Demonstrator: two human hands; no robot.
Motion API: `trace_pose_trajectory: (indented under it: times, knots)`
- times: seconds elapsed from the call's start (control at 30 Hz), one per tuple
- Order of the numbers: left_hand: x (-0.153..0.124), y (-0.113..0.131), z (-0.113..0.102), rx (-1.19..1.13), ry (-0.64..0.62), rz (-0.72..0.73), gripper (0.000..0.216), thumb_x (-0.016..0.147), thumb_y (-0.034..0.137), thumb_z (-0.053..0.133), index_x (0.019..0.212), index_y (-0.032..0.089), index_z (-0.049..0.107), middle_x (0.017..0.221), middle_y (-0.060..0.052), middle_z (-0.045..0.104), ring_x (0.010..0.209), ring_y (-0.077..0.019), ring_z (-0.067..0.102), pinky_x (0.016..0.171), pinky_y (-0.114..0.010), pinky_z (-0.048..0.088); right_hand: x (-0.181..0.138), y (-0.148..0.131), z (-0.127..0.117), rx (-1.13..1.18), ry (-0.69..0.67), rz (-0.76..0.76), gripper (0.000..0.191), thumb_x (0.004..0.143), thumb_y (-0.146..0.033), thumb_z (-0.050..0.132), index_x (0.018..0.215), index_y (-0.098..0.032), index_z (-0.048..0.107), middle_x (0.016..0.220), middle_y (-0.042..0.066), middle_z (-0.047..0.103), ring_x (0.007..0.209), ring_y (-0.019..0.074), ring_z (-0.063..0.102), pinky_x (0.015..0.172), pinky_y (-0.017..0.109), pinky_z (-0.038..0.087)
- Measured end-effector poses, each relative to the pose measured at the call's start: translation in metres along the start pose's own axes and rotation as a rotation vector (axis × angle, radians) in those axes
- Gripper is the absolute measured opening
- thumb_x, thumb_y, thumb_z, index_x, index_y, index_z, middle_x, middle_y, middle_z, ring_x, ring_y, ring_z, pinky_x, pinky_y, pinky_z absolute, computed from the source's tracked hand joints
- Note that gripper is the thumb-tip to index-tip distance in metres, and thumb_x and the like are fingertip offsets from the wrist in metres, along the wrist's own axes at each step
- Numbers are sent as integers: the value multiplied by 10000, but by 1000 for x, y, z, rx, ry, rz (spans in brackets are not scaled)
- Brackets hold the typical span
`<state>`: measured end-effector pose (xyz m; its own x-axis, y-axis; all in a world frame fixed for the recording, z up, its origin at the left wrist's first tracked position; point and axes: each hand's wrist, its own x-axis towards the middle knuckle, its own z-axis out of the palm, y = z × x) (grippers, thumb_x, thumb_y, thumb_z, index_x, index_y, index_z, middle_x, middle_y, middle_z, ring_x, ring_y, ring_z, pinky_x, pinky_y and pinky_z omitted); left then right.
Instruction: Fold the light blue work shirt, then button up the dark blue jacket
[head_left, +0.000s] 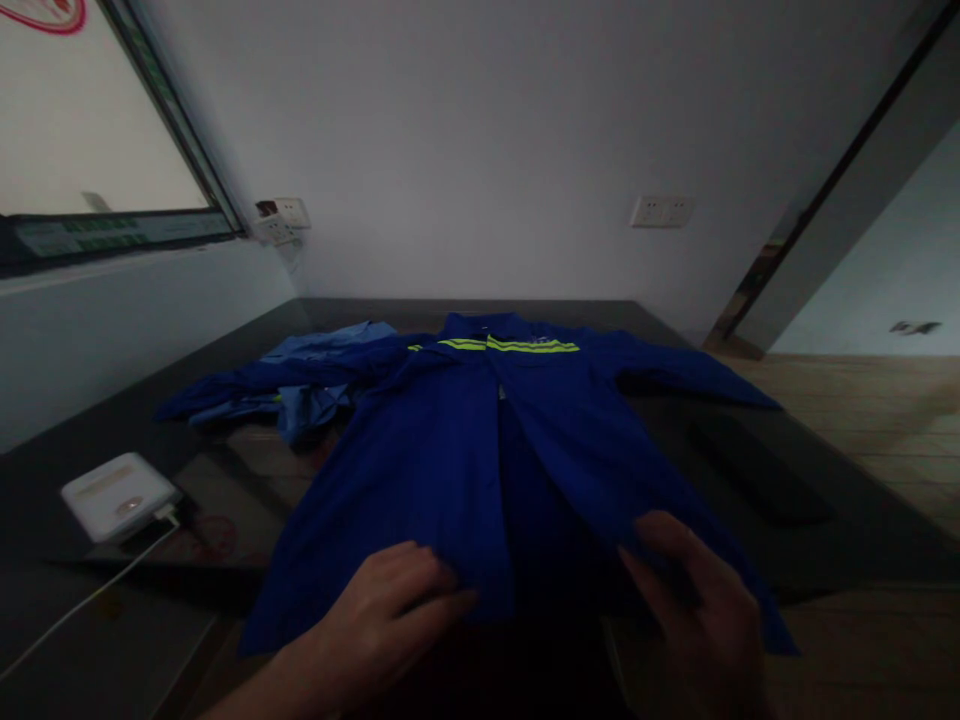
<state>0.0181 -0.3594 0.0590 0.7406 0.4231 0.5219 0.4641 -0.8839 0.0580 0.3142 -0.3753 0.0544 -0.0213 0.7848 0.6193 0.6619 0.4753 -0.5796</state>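
Note:
A dark blue work jacket [442, 450] with yellow-green reflective stripes lies spread front up, collar toward the wall, its front open down the middle. The lower part comes over the table's near edge. My left hand [390, 605] is closed, fingers curled at the hem of the left front panel; its fingertips are partly hidden. At the lower edge of the right front panel, my right hand [694, 590] has the cloth between thumb and fingers, somewhat blurred. The panel is drawn aside there, showing the darker inside.
A crumpled lighter blue garment [307, 410] lies left of the jacket, under its sleeve. A white box [120, 497] with a plugged-in cable sits at the table's left front. A dark flat object [757, 470] lies on the right of the dark table [847, 500]. Wall sockets [663, 211] are behind.

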Motion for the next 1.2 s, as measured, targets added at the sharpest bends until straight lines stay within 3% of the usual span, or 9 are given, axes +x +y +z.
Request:
trace_pose_trajectory:
  times: [0.23, 0.33, 0.43, 0.57, 0.67, 0.8, 0.93, 1.07, 1.2]
  knots:
    - [-13, 4, 42, 23, -287, 63, 178, 916, 179, 469, 759, 190, 552, 704, -8, 576, 621, -132, 506, 566, -289, 355, -10, -3, 20, 29, -432, -280, 204, 883, -181, 460, 903, -228, 657, 799, 46, 683, 752, 174, 645, 680, 279, 509]
    - [-11, 2, 36, -55, -349, 48, 97, 902, 271, 521, 857, 206, 579, 753, 2, 601, 660, -140, 529, 580, -290, 365, -14, -2, 29, 41, -741, -262, 164, 886, -204, 505, 891, -218, 667, 787, 22, 671, 739, 152, 617, 649, 257, 473]
    - [1, -3, 11, -156, -404, 40, 161, 886, 357, 541, 951, 219, 594, 840, -4, 629, 738, -148, 566, 621, -279, 398, -5, 1, 24, 81, -874, -232, 165, 879, -328, 559, 918, -218, 675, 811, 18, 671, 762, 150, 604, 658, 253, 456]
    - [38, -28, -22, -225, -380, -82, 181, 931, 261, 455, 1000, 223, 617, 919, -17, 640, 835, -133, 594, 722, -243, 436, 46, 4, 14, 119, -771, -164, 250, 922, -364, 484, 905, -205, 677, 838, 26, 671, 791, 141, 603, 713, 250, 449]
    - [82, -72, -19, -268, -298, -229, 198, 914, 249, 466, 1017, 207, 630, 974, -27, 644, 893, -141, 596, 789, -237, 455, 105, 11, 35, 94, -682, -110, 219, 904, -345, 511, 895, -196, 672, 883, 30, 681, 822, 156, 610, 751, 260, 442]
    - [140, -158, 32, -283, -123, -448, 219, 840, 130, 504, 1005, 158, 645, 981, -46, 669, 901, -156, 605, 837, -254, 461, 181, 35, 106, -66, -649, 0, 196, 867, -273, 537, 992, -175, 653, 912, 44, 686, 840, 174, 621, 768, 261, 435]
    - [162, -223, 94, -212, 17, -799, 317, 796, 1, 439, 1017, 103, 641, 1042, -113, 664, 965, -176, 599, 901, -287, 450, 219, 56, 175, -280, -580, 208, 289, 823, -241, 565, 1095, -146, 585, 1140, 131, 616, 1067, 252, 564, 866, 321, 420]
    - [150, -240, 132, -176, 57, -874, 365, 795, -8, 409, 1066, 91, 633, 1063, -148, 650, 980, -201, 598, 892, -319, 459, 221, 69, 209, -326, -522, 309, 434, 775, -243, 605, 1168, -89, 505, 1246, 229, 525, 1150, 340, 499, 902, 440, 413]
    - [139, -239, 147, -182, 67, -809, 360, 798, 28, 451, 1069, 143, 657, 1108, -111, 637, 1044, -194, 569, 941, -293, 425, 220, 87, 218, -301, -502, 359, 417, 766, -209, 593, 1160, -95, 518, 1223, 215, 559, 1125, 316, 531, 903, 427, 425]
